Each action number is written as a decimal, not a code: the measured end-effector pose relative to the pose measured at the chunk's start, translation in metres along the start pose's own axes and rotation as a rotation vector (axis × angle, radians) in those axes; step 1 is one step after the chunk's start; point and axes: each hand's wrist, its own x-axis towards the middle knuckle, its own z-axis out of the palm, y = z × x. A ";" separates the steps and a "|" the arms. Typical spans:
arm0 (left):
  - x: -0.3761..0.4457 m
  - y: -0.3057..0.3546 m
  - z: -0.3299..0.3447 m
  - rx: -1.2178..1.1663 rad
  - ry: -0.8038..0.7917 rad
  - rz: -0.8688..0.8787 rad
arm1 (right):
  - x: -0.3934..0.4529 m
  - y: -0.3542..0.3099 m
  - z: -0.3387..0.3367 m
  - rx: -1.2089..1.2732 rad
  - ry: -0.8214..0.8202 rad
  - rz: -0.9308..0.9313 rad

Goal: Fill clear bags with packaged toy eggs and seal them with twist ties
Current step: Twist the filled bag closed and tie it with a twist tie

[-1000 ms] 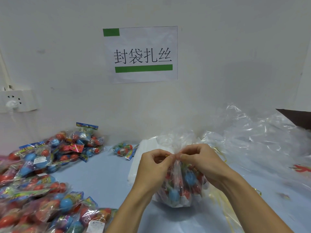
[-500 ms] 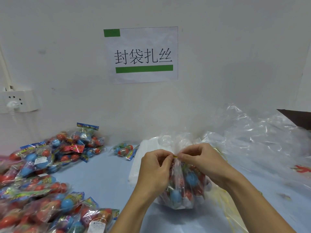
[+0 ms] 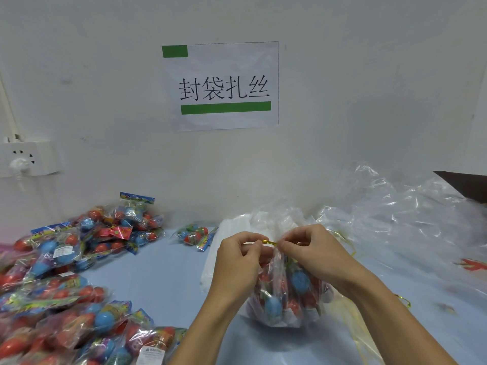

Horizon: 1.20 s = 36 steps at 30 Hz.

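While both hands pinch it, the gold twist tie lies sideways between left hand and right hand, above the filled clear bag.

Your left hand and right hand pinch a gold twist tie at the gathered neck of a clear bag of packaged toy eggs, standing on the blue table. Loose egg packs piled left.
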 end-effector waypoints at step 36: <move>0.004 -0.009 -0.008 0.166 -0.084 0.175 | 0.002 0.009 0.001 0.114 -0.044 0.046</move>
